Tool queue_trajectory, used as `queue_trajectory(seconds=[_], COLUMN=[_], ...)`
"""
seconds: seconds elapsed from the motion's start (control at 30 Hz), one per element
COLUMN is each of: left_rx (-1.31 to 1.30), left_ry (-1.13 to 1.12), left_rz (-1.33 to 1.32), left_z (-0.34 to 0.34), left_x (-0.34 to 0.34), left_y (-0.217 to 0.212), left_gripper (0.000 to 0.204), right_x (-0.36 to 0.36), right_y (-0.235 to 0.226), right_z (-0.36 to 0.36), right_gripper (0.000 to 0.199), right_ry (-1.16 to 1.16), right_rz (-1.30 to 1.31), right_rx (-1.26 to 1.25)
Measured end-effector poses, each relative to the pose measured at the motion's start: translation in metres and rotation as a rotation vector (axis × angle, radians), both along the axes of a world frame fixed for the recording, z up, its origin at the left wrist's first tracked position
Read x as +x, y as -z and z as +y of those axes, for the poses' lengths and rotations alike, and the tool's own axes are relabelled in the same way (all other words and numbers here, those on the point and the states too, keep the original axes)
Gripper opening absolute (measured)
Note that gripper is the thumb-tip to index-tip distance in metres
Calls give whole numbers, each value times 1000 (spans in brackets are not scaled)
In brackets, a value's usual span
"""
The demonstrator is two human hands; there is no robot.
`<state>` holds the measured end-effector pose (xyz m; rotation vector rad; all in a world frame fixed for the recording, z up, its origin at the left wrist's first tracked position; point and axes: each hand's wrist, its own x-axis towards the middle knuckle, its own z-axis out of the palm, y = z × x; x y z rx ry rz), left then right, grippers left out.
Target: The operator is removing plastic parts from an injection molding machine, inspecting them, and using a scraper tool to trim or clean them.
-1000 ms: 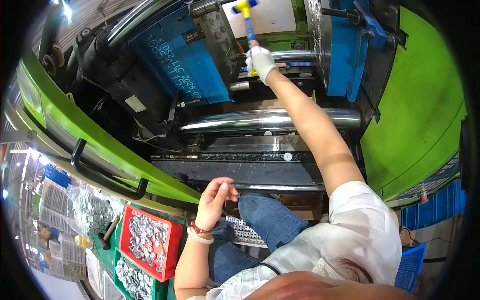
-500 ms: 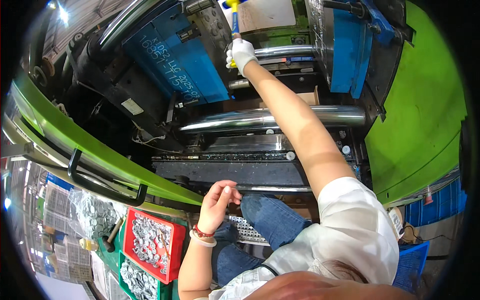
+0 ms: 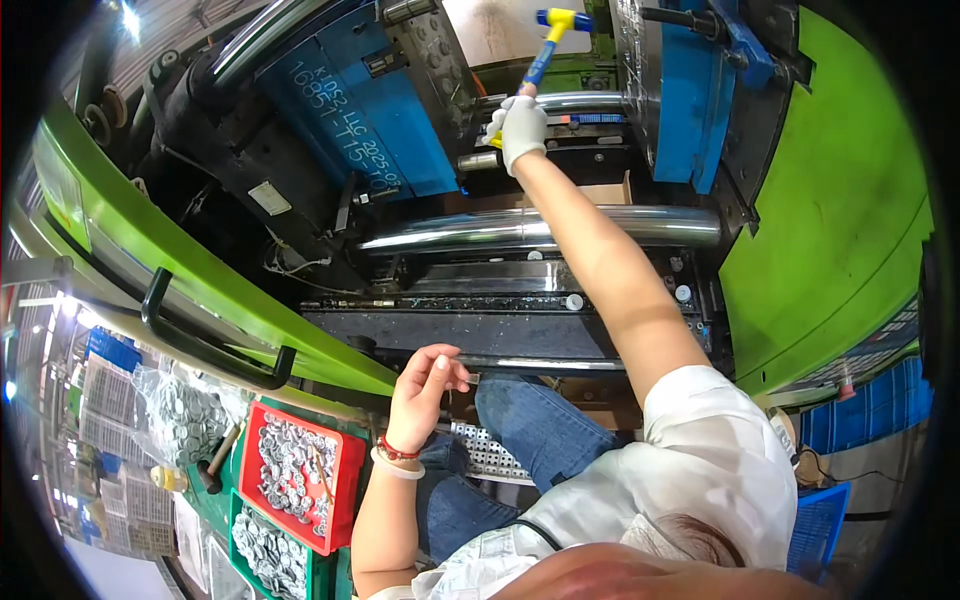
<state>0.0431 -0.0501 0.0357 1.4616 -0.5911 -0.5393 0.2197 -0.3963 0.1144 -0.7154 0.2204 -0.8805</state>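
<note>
My right hand (image 3: 524, 132), in a white glove, is wrapped round the handle of a mallet (image 3: 548, 58) with a blue and yellow head. It reaches far into the machine, between the blue mould half (image 3: 365, 110) on the left and the other blue mould half (image 3: 688, 105) on the right. My bare left hand (image 3: 424, 388) hovers at the near edge of the machine, by my knee, with its fingers curled and thumb near them. Whether something small sits between those fingers is not visible.
Polished steel tie bars (image 3: 640, 226) cross the machine. A green door with a black handle (image 3: 215, 345) stands at left. A red tray (image 3: 345, 490) and a green tray (image 3: 318, 575) hold small metal parts. A hammer (image 3: 212, 470) lies beside them. White discs (image 3: 574, 301) lie on the machine bed.
My right hand has swung the mallet to the right, away from the left mould half, and its head now tilts rightward. My left hand stays curled in about the same place.
</note>
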Motion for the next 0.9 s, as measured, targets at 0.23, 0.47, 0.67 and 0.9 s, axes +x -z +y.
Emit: queue_trajectory(seconds=[0.23, 0.47, 0.67, 0.9], left_rx=[-6, -11, 8, -12], left_ry=[-45, 5, -18, 17], left_rz=[-4, -24, -18, -21], left_z=[4, 3, 1, 1], left_x=[1, 1, 2, 2], left_y=[-2, -2, -3, -1], left_gripper=[24, 24, 23, 24], right_x=[-10, -19, -14, -27], right_y=[14, 15, 14, 15], right_z=[85, 44, 76, 38], right_gripper=[50, 46, 49, 49], right_ry=[-360, -3, -349, 1], right_rz=[340, 30, 349, 107], right_rx=[-164, -68, -134, -99])
